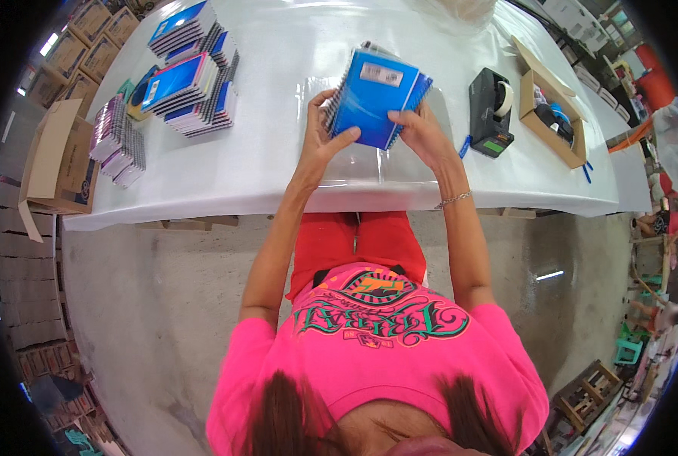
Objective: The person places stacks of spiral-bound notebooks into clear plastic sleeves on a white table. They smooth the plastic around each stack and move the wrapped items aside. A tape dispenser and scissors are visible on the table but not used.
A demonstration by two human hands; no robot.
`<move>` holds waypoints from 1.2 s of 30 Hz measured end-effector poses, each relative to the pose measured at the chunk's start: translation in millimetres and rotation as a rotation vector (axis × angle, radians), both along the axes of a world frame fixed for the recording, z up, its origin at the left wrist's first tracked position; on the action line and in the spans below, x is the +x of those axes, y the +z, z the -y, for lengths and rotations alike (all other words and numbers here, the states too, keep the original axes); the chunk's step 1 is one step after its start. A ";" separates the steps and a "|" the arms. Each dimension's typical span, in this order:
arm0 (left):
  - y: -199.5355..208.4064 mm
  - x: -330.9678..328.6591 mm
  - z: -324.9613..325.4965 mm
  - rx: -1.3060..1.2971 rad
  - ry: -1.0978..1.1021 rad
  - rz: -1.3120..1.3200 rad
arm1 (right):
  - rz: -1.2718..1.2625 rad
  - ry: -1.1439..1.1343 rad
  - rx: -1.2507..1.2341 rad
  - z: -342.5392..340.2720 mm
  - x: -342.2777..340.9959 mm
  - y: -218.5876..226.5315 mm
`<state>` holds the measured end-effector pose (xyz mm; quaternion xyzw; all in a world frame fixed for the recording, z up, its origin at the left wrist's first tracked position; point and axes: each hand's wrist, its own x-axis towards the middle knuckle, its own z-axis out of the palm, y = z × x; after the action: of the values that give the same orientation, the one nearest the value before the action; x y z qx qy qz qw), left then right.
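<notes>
Two hands grip one stack of blue spiral notebooks (pixel 375 95). Two notebook piles (pixel 191 72) sit toward the tabletop's far left, one tape dispenser (pixel 491 110) and one open cardboard box (pixel 555 114) toward the right edge.

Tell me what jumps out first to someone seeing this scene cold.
The stack of blue spiral notebooks held up at the table's middle, left hand and right hand gripping its sides. Then the fanned notebook piles at far left, and the black tape dispenser to the right.

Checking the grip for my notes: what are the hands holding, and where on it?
A stack of blue spiral-bound notebooks: left hand grips its spiral-side edge, right hand its lower right corner.
</notes>
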<state>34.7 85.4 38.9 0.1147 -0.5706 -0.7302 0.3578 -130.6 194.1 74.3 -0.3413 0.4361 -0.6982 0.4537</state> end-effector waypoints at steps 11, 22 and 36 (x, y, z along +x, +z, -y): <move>-47.5 -30.5 -11.1 -0.137 -0.030 0.083 | -0.355 -0.245 0.095 -20.9 14.4 -63.2; -50.0 -19.1 -14.6 -0.136 -0.069 0.136 | -0.223 -0.102 0.108 -22.5 4.8 -66.2; -36.0 -13.3 -5.1 -0.435 0.052 0.294 | -0.293 -0.057 0.071 -30.6 -12.2 -73.6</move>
<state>21.4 90.5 2.9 0.1543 -0.7570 -0.5563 0.3062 -142.8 224.7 0.7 -0.4105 0.5316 -0.6379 0.3769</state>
